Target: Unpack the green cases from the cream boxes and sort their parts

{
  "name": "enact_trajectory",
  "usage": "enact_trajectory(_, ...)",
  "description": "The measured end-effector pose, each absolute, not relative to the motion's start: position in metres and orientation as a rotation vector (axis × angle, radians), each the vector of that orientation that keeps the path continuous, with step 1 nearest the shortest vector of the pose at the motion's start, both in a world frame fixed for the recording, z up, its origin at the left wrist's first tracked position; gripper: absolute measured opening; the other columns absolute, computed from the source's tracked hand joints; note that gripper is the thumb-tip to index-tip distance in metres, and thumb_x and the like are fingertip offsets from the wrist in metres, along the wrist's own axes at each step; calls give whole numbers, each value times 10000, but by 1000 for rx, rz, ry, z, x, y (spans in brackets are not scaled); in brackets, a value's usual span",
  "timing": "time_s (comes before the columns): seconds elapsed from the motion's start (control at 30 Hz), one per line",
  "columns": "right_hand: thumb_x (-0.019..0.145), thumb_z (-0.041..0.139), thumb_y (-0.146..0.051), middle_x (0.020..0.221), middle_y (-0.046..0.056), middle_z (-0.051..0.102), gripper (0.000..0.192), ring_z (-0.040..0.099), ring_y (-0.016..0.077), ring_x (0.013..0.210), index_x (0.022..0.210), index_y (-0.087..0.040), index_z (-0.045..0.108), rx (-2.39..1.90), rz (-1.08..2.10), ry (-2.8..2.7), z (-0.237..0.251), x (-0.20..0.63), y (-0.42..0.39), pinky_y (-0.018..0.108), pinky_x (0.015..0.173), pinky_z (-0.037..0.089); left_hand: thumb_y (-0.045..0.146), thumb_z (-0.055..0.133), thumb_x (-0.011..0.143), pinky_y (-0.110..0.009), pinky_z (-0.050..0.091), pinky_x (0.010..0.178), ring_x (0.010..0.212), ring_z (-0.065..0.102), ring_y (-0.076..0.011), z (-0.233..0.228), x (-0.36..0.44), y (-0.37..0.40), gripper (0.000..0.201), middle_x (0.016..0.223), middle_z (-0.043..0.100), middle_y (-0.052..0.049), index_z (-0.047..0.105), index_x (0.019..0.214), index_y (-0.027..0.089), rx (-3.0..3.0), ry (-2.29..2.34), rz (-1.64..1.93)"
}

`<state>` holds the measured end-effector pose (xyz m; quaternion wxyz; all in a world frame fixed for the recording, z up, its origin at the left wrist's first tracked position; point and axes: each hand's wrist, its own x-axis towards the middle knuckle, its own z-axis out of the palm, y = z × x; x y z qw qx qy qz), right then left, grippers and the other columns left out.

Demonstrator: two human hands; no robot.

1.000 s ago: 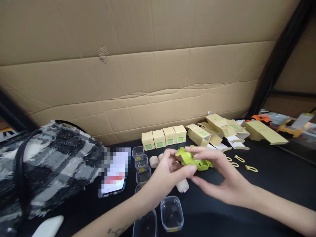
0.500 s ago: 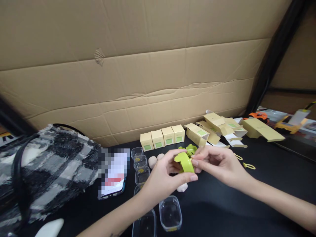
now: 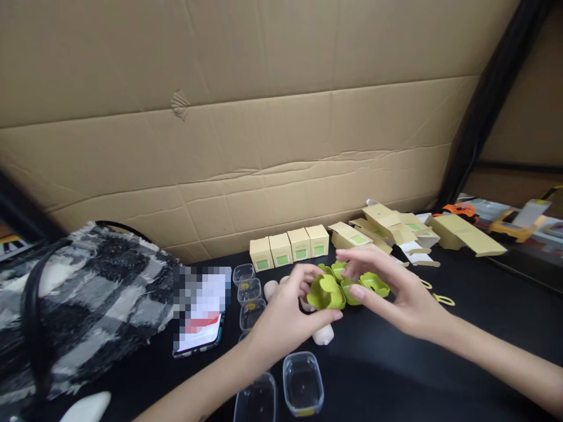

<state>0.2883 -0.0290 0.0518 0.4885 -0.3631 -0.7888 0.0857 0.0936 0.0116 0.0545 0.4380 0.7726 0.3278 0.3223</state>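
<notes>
The black table (image 3: 396, 375) has open room on the near right side, so a hand can slide there. In the middle, the left hand (image 3: 285, 316) and right hand (image 3: 396, 293) crowd around the green cases (image 3: 343, 287). Clear tubs (image 3: 302, 384) sit near, and more clear tubs (image 3: 248, 293) line up to the left. A phone (image 3: 200, 319) and a furry bag (image 3: 88, 305) block the left. Small boxes (image 3: 290, 247) and the cardboard wall (image 3: 264, 117) close off the far side.
</notes>
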Motion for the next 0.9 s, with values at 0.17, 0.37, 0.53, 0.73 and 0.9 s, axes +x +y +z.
enact_trajectory(0.17,874,565,-164,951,72,601,147,598,181,881,994,-213,634,-844,28,-2135,49,284,-33,310,730,521,235,644,769,-429,446,834,938,538,-260,59,91,4,378,1001,550,-76,555,1136,203,2538,864,639)
enact_trajectory(0.37,879,577,-213,904,65,607,106,593,193,821,942,-213,662,-997,-143,-2295,42,283,-33,341,701,484,226,614,801,-413,459,818,959,526,-269,60,91,-3,278,1010,566,-114,540,1051,129,2643,841,519)
enact_trajectory(0.53,769,621,-111,874,37,541,95,574,165,822,796,-201,635,-909,119,-2093,49,285,-30,300,710,486,233,620,796,-393,447,787,901,534,-244,70,90,-7,234,970,564,-78,542,1006,164,2619,796,574)
enact_trajectory(0.73,779,606,-142,837,15,569,83,580,146,796,754,-220,597,-861,286,-1799,58,288,-29,279,722,484,222,648,744,-400,456,792,913,540,-238,78,84,-6,285,993,546,-52,562,1015,210,2545,810,587)
enact_trajectory(0.9,813,599,-332,759,20,630,127,602,149,696,766,-216,616,-1163,308,-1729,82,332,-21,254,604,491,173,623,718,-418,454,872,981,543,-234,69,81,21,497,1046,542,-78,488,1197,175,2433,870,671)
